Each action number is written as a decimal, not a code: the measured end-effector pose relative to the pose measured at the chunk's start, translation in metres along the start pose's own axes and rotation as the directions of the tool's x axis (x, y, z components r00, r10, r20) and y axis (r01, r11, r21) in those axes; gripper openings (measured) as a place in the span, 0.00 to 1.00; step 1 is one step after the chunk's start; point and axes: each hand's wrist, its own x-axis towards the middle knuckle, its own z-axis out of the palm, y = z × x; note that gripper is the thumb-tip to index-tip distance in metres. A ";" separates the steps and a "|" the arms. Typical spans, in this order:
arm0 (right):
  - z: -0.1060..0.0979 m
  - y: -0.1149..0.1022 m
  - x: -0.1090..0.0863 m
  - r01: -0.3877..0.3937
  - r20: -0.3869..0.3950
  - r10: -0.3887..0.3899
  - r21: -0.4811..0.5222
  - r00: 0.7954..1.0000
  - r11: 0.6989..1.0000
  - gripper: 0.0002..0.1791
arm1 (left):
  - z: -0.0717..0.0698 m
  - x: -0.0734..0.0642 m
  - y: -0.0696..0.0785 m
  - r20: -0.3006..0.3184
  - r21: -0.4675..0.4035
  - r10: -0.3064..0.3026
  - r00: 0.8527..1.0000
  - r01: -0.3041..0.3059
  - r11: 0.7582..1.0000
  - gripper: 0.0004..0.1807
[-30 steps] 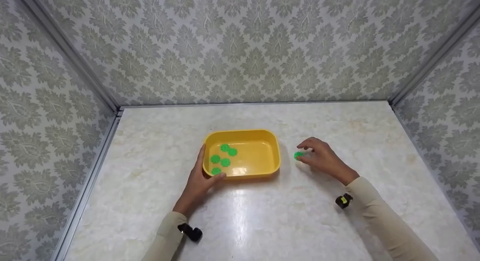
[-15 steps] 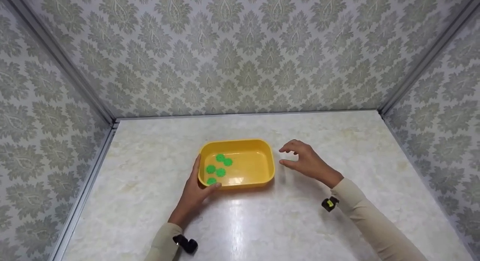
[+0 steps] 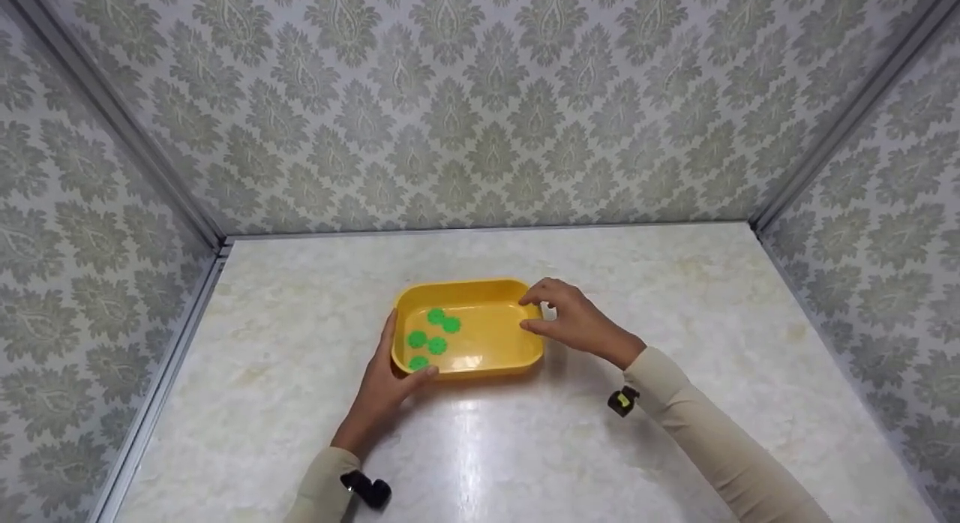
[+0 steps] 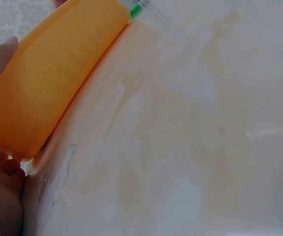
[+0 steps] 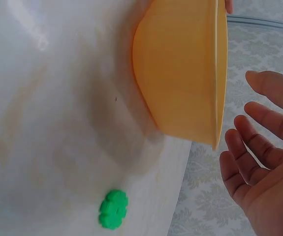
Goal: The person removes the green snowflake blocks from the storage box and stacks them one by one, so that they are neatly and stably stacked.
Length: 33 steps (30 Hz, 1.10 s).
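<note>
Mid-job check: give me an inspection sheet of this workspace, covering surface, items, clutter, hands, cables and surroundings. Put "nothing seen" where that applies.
Surface: pale marbled tabletop, with a streak of glare on the near side.
Items: yellow tub holding five green scalloped discs towards its left end; a further green disc outside it, seen only in the right wrist view.
Clutter: nothing seen.
Left hand: grips the tub's left end.
Right hand: at the tub's right end, fingers curved and apart, nothing seen in them.
Cables: nothing seen.
Surroundings: patterned wallpaper on three sides.
</note>
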 end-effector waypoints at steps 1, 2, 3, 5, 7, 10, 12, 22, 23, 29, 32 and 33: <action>0.002 -0.001 0.002 0.006 0.006 -0.006 0.000 1.000 1.000 0.16 | 0.000 0.000 0.000 0.000 0.006 0.001 1.000 -0.001 1.000 0.67; 0.004 -0.002 0.005 0.014 0.013 -0.014 -0.001 1.000 1.000 0.16 | -0.001 0.000 0.001 0.000 0.015 0.003 1.000 -0.003 1.000 0.67; 0.006 -0.004 0.007 0.018 0.018 -0.018 -0.001 1.000 1.000 0.16 | -0.001 0.001 0.002 -0.002 0.023 0.006 1.000 -0.006 1.000 0.68; 0.010 -0.006 0.013 0.021 0.031 -0.021 0.000 0.999 1.000 0.16 | -0.002 0.001 0.002 -0.005 0.039 0.017 1.000 -0.017 0.999 0.68; 0.014 -0.008 0.019 0.026 0.041 -0.025 -0.003 0.999 1.000 0.16 | -0.003 0.002 0.003 -0.006 0.040 0.018 1.000 -0.018 0.999 0.68; 0.020 -0.010 0.027 0.028 0.061 -0.029 0.010 0.998 1.000 0.16 | -0.004 0.002 0.004 -0.005 0.024 0.018 1.000 -0.018 1.000 0.68; 0.025 -0.011 0.032 0.026 0.073 -0.028 0.022 0.997 0.999 0.17 | -0.004 0.002 0.004 -0.003 0.011 0.009 1.000 -0.009 1.000 0.68; 0.044 -0.007 0.044 -0.032 0.160 0.034 -0.015 0.987 0.999 0.21 | 0.000 -0.001 0.003 -0.003 0.002 -0.013 1.000 0.013 1.000 0.68; 0.044 -0.007 0.046 -0.029 0.161 0.032 -0.023 0.986 0.999 0.20 | 0.000 -0.001 0.004 -0.002 0.000 -0.012 1.000 0.012 1.000 0.67; 0.048 -0.007 0.057 -0.031 0.167 0.040 -0.058 0.985 0.998 0.20 | 0.001 -0.001 0.005 0.000 0.021 -0.016 1.000 0.016 1.000 0.67; 0.050 -0.008 0.061 -0.012 0.175 0.023 -0.061 0.984 0.998 0.20 | 0.001 -0.002 0.007 -0.007 0.027 -0.026 1.000 0.026 0.999 0.67; 0.051 -0.009 0.062 -0.011 0.180 0.021 -0.056 0.983 0.998 0.20 | 0.001 -0.002 0.007 -0.007 0.029 -0.027 1.000 0.027 0.999 0.67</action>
